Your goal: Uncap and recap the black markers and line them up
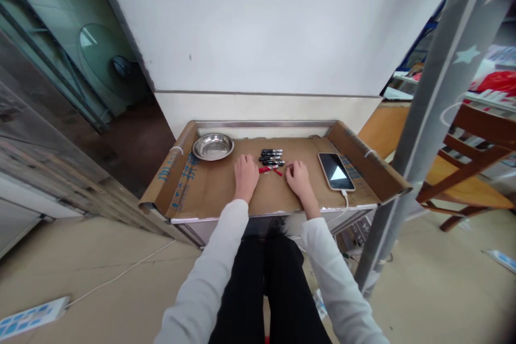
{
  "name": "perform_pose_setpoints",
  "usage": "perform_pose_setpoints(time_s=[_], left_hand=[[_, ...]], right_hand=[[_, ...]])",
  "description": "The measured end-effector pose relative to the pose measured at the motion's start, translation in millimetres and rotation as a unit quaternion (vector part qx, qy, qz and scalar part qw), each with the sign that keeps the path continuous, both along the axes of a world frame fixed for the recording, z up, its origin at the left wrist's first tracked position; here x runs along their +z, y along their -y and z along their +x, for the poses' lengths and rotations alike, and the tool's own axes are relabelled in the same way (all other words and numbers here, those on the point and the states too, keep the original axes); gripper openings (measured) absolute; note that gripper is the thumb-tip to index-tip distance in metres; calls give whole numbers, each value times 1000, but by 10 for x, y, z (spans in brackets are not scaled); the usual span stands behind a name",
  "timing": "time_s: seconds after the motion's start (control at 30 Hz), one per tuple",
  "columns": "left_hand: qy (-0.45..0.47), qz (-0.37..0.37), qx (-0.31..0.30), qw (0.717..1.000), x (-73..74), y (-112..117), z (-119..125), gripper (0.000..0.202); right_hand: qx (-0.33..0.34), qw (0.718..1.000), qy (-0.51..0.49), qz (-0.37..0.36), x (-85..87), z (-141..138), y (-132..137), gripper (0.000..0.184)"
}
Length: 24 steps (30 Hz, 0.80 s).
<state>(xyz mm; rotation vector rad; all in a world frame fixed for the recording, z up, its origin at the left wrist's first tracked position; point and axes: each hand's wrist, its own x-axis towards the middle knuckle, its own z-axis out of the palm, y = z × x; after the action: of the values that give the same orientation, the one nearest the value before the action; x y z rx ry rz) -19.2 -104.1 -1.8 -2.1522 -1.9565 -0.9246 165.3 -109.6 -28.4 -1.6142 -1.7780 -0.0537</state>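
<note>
My left hand (246, 177) rests palm down on the cardboard, fingers loosely bent, its thumb side close to a red marker (264, 170). I cannot tell whether it touches that marker. To the right, my right hand (298, 178) lies on the cardboard with loosely curved fingers, close to a small red piece (278, 172) that looks like a cap or short pen. Nothing visible is held in either hand, though the undersides of the fingers are hidden. Between and just beyond the hands, several black markers (271, 157) lie side by side in a stack of rows.
A round metal dish (213, 147) stands at the back left of the cardboard-lined table (209, 188). On the right lies a phone (336, 171) with a white cable (345, 200). Raised cardboard sides (368, 164) edge the table. A metal post (423, 118) and a wooden chair (467, 172) are farther right.
</note>
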Motion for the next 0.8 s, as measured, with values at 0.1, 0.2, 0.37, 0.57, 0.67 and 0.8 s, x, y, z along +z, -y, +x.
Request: perform_pose_setpoints(time_s=[0.1,0.2,0.37,0.57,0.67,0.8], left_hand=[[-8,-9,100,995,-33,-1,23,19],[-20,-11,106,994,-43,2,41,20],[-18,-21,101,994,-17,9,41,21],[-17,-22,96,995,-49,-13,46,20],[-5,-22,92,996,-44,-27,37,20],[39,6,2,999,-2,-19,-4,17]], right_hand=[[-56,998,37,-20,28,-32,31,19],[-95,993,61,-41,71,-76,81,21],[-108,987,108,-49,59,-126,108,31],[-107,977,136,-122,6,-128,57,51],[-104,975,139,-141,21,-123,50,52],[-99,976,129,-144,21,-112,55,51]])
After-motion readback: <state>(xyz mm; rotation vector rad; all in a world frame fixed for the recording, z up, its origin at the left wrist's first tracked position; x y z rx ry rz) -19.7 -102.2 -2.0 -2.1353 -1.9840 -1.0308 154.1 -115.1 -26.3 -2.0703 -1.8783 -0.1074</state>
